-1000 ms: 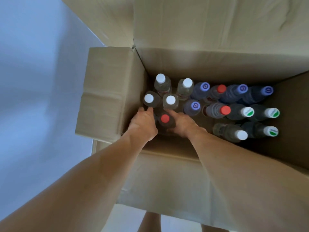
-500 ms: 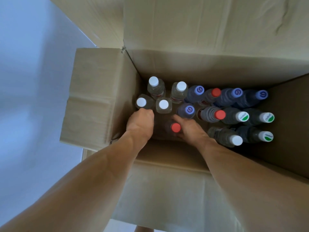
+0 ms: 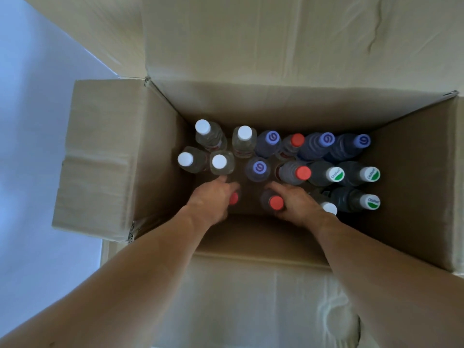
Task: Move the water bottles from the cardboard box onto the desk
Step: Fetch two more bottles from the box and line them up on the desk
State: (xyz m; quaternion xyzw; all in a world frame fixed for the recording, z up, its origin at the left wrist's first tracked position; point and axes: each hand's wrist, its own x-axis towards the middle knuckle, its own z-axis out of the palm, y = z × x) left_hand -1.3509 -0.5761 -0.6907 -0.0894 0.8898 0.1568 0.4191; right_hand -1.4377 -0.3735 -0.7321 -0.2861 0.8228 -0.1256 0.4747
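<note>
An open cardboard box [image 3: 276, 106] holds several upright water bottles. My left hand [image 3: 213, 197] reaches into the near left part and curls round a red-capped bottle [image 3: 234, 198], which it mostly hides. Beside it my right hand [image 3: 297, 203] grips a second red-capped bottle [image 3: 276, 202] just below the cap. White-capped clear bottles [image 3: 219, 162] stand right behind my left hand. Purple-capped bottles [image 3: 259, 167] and two more red-capped ones [image 3: 303, 172] stand behind my right hand. The desk is out of view.
Dark bottles with green-and-white caps [image 3: 336, 174] fill the box's right side, and a white-capped one [image 3: 329, 208] touches my right wrist. The box flaps stand open: left flap [image 3: 100, 159], far flap [image 3: 276, 33], near flap [image 3: 251, 297]. A pale surface [image 3: 37, 121] lies left of the box.
My hands have moved apart. The right hand drew the red-capped bottle to the right, and a second red cap now shows at my left hand. The view shifted slightly.
</note>
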